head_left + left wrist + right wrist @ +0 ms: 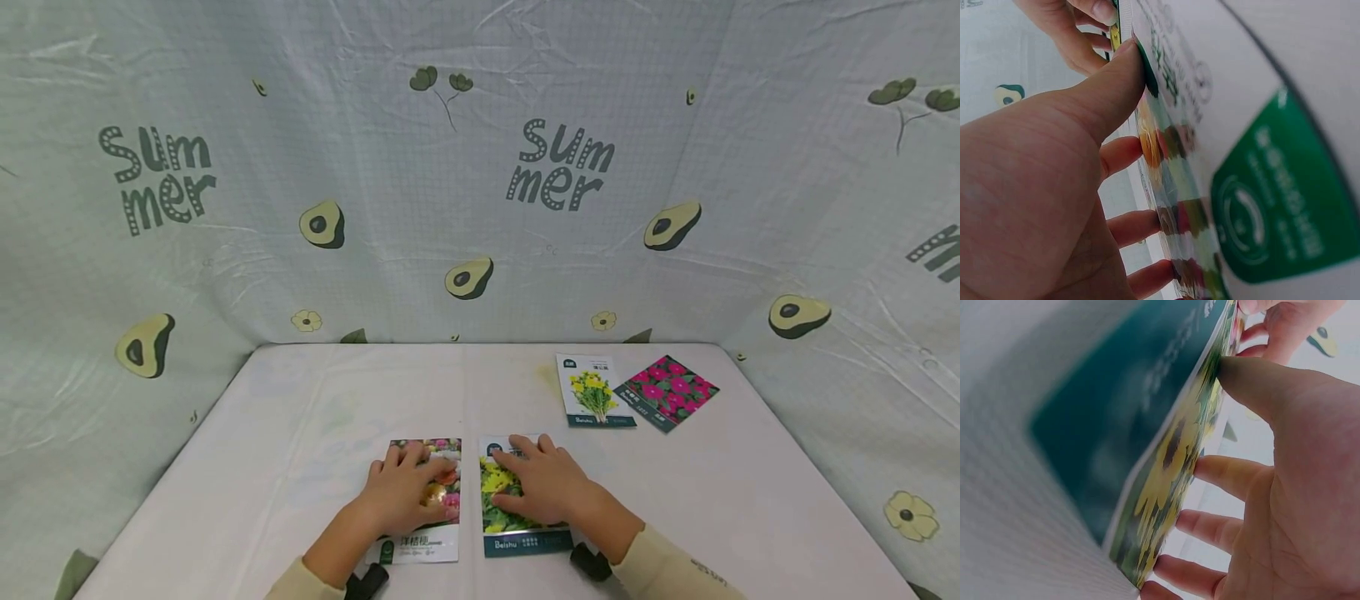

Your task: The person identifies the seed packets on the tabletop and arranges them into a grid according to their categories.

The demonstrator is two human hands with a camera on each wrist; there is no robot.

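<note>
On the worktop (322, 467), the pink-flower packet (441, 536) lies at nine o'clock from the yellow-flower packet (521, 542), a narrow gap between them; the left hand (403, 492) rests on the first, the right hand (549, 483) on the second; both hands' fingers (1134, 229) are spread wide, tips against the printed faces, gripping nothing; at one o'clock from the yellow-flower packet lies a white packet (577, 400), at two o'clock a magenta packet (667, 393), whose corner appears to overlap the white one's edge; the glossy faces could slip under light fingertips; uneven pressure might twist a packet towards ten or two o'clock, letting neighbouring edges overlap; pressing too hard could crease these thin packets
</note>
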